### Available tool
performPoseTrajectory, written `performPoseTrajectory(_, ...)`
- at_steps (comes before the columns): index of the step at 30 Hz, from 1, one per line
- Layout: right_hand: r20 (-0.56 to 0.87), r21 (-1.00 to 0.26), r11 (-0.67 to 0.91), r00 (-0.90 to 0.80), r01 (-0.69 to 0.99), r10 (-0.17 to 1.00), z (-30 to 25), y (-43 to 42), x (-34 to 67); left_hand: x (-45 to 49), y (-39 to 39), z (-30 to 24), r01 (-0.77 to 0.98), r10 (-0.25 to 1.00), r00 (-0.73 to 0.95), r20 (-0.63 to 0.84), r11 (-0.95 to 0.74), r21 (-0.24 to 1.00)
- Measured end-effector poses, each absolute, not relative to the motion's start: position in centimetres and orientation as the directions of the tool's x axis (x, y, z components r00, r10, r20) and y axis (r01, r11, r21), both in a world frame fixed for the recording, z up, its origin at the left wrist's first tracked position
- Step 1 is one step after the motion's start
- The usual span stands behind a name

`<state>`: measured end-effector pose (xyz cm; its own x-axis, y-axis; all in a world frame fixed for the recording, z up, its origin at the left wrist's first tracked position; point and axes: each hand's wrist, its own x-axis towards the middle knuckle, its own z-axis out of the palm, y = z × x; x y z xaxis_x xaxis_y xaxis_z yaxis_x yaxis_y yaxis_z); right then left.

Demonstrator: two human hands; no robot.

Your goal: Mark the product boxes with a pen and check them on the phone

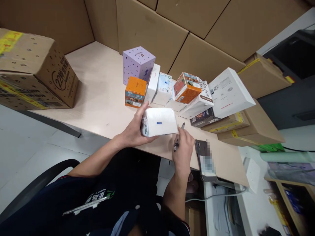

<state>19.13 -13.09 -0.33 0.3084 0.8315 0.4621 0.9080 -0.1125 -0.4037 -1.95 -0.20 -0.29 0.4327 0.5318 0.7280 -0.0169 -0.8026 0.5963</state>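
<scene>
My left hand (133,132) grips a white, film-wrapped pack (161,121) that looks like tissues, with the thumb on its upper left edge and fingers beneath. A small blue mark shows on the face turned towards me. Close to the pack's right end, my right hand (185,147) is closed around a dark pen (176,146), whose tip points up and away. Just beyond the pack stand an orange box (136,90), a narrow white box (153,83) and a blue-and-white pack (163,87).
A purple box (139,65) stands behind. To the right are another orange box (188,88), a large white box (230,93) and stacked cartons (253,127). A phone (203,154) lies near the table's front edge. A taped carton (36,72) sits at left.
</scene>
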Motion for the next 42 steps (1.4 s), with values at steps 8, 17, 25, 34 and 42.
performPoseTrajectory(8,0.158,-0.253,-0.306,0.351,0.918,0.923,-1.1,-12.5,18.5,-2.0,0.7,-2.0,-0.007,0.627,0.415,0.660,-0.723,0.691)
performPoseTrajectory(17,0.323,-0.239,-0.240,0.311,0.941,0.894,-1.3,-15.0,20.8,-2.2,0.5,-1.6,-0.013,0.658,0.454,0.601,-0.669,0.743)
performPoseTrajectory(25,0.013,-0.228,-0.787,0.810,0.574,0.587,1.1,-21.3,26.4,-2.3,0.4,-1.5,-0.034,0.653,0.457,0.604,-0.665,0.746)
performPoseTrajectory(34,-0.001,-0.288,-0.736,0.768,0.612,0.640,0.4,-21.1,28.3,-2.3,0.5,-1.7,-0.040,0.647,0.455,0.612,-0.671,0.740)
performPoseTrajectory(42,0.159,-0.455,-0.586,0.709,0.671,0.687,-0.1,-21.3,27.0,-2.1,0.2,-1.4,-0.030,0.675,0.455,0.581,-0.640,0.768)
